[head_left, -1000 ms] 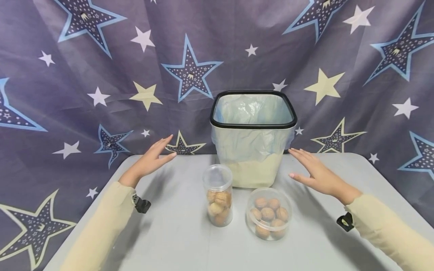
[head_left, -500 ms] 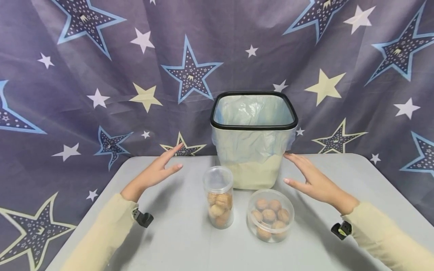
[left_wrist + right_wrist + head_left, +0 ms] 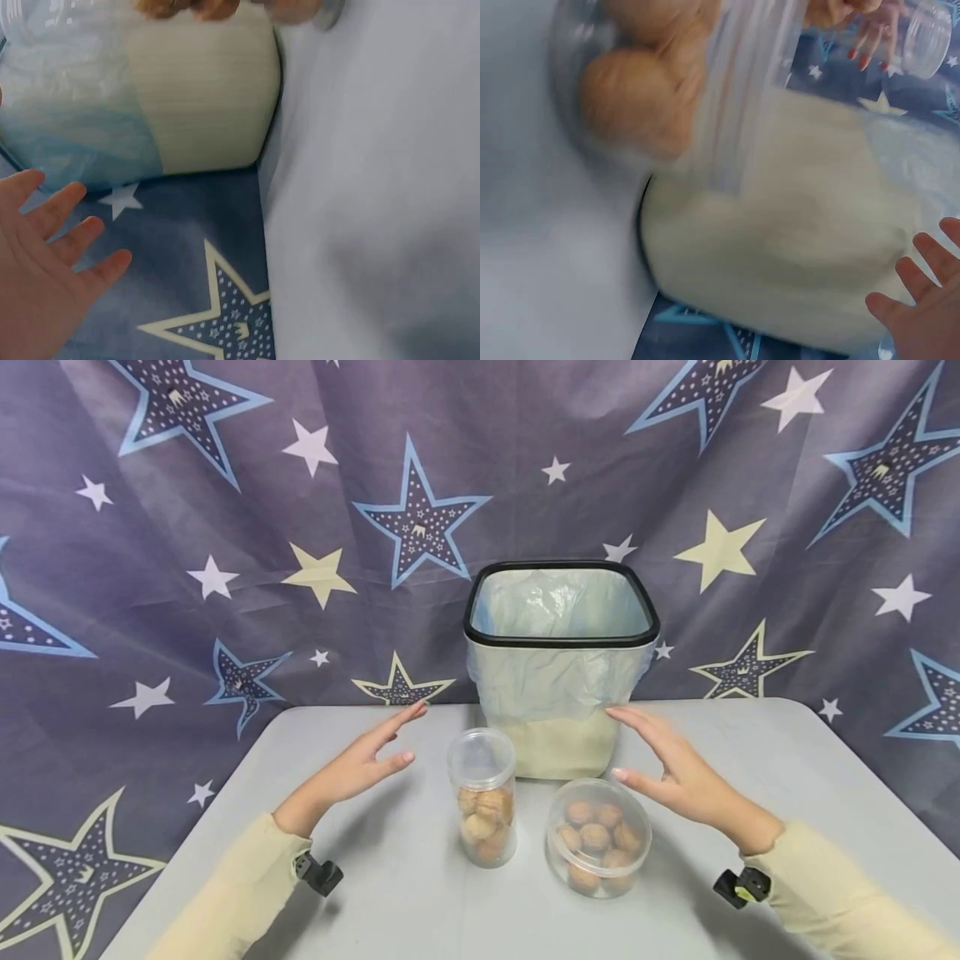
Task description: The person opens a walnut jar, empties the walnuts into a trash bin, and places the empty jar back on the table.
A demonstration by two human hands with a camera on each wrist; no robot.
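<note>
My left hand [image 3: 363, 764] hovers over the table, left of a tall clear jar [image 3: 483, 797] with a translucent lid, which holds several walnuts. Its fingers are extended, apart from anything. On the other side, my right hand [image 3: 678, 772] is held up in the same way, fingers straight, right of and above a low round clear tub [image 3: 598, 839] with more walnuts inside. Behind both containers stands a cream waste bin [image 3: 566, 747] with a black rim and a pale bag liner. Both wrist views show spread fingers with nothing in them.
A pale grey table [image 3: 405, 893] carries the containers and the bin. Right behind its far edge hangs a dark star-patterned cloth [image 3: 525, 443]. Each forearm wears a small black wrist device, the left one [image 3: 318, 872] and the right one [image 3: 742, 887].
Both hands have moved inward, the left rightward and the right leftward, each lowering slightly. They are closer to the jar and the tub, which stay where they were.
</note>
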